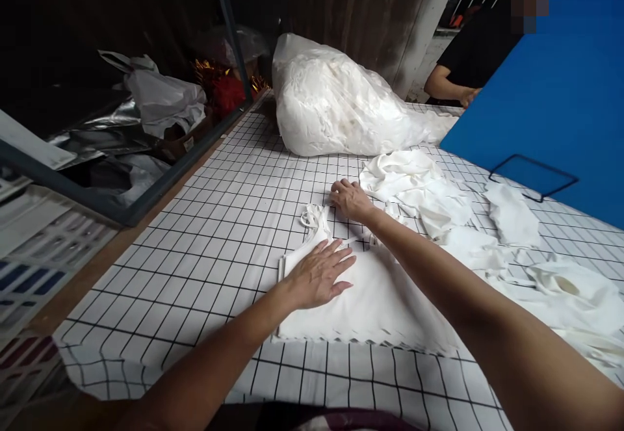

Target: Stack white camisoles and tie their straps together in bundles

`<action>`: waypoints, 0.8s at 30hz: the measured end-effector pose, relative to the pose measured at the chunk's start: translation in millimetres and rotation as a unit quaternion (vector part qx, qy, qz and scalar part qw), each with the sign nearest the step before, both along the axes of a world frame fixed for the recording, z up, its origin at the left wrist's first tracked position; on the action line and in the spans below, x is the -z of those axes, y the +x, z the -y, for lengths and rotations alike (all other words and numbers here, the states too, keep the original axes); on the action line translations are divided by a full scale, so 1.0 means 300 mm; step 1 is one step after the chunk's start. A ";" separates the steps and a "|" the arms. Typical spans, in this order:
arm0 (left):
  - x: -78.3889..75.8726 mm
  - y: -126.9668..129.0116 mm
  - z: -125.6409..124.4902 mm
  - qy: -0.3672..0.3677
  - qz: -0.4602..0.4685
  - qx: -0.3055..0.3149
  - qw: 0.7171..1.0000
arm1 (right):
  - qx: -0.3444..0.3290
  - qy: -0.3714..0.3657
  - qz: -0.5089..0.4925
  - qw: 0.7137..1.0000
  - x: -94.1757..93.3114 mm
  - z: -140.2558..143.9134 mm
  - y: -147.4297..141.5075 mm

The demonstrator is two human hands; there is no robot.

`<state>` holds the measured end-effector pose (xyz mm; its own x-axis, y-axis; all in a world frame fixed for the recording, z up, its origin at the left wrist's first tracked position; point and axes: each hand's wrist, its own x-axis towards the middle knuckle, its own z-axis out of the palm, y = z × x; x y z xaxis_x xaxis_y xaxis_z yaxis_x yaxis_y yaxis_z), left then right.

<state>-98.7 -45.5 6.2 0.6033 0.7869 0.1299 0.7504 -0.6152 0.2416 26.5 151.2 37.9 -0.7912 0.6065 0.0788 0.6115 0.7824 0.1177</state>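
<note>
A pile of white fabric pieces (390, 301), laid flat with thin straps (312, 216) bunched at its top, lies on the checked cloth before me. My left hand (322, 274) rests palm down on its upper left part, fingers spread and holding nothing. Farther up, just right of the looped straps, my right hand (348, 200) is low over the cloth with its fingers bent downward. Its fingertips are partly hidden, so what they hold cannot be made out. Loose crumpled white pieces (404, 177) lie close to its right.
A large clear bag (336, 99) stuffed with white material sits at the back. More white pieces (580, 288) spread along the right. A blue board (546, 112) covers the right corner, near another person's hand (468, 96). Plastic baskets (43, 255) and a grey frame (151, 194) border the left.
</note>
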 end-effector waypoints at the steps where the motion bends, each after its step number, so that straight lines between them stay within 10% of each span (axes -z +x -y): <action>1: 0.001 0.000 0.000 -0.001 0.000 0.000 1.000 | 0.002 0.000 0.001 1.000 -0.015 0.005 -0.013; 5: 0.017 -0.007 -0.003 0.004 0.004 -0.002 1.000 | 0.019 -0.006 -0.007 1.000 -0.166 0.123 0.051; 10: 0.027 -0.005 -0.004 0.013 0.014 0.002 1.000 | -0.122 -0.235 -0.058 0.963 -0.365 0.341 0.186; 19: -0.002 -0.004 0.002 -0.004 0.004 -0.004 1.000 | 0.058 -0.041 -0.008 0.997 -0.008 0.044 0.007; 24: -0.005 -0.004 0.002 -0.007 0.000 -0.011 1.000 | 0.055 -0.037 -0.007 0.998 -0.028 0.025 0.022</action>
